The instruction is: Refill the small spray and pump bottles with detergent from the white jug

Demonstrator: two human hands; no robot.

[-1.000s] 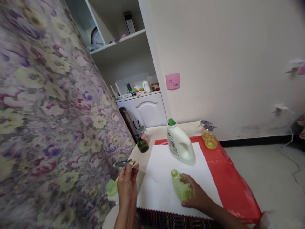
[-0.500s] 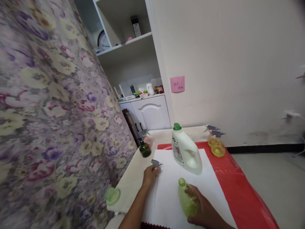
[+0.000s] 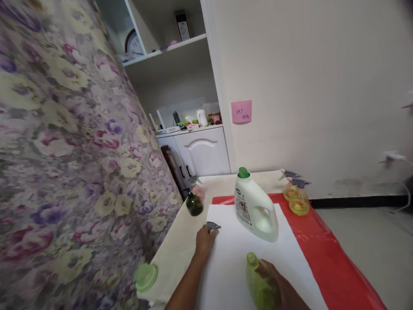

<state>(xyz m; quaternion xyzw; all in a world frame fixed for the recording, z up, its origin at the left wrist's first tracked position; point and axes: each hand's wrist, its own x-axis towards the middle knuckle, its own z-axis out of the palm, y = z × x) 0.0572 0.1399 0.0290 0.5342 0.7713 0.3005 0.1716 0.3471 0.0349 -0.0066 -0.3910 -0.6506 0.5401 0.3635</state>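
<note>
Bottom centre, right hand point(image 3: 273, 272) is clamped round the green bottle point(image 3: 256, 284), prob against tipping, left hand point(image 3: 204, 240) clutching a sprayer point(image 3: 213, 225).

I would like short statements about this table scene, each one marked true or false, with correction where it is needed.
1. The left hand touches the grey spray head. True.
2. The right hand holds the light green bottle. True.
3. The white jug stands upright on the white paper. True.
4. The grey spray head is mounted on the light green bottle. False: they are apart.
5. The white jug is nearer to the person than the light green bottle. False: it is farther away.
</note>
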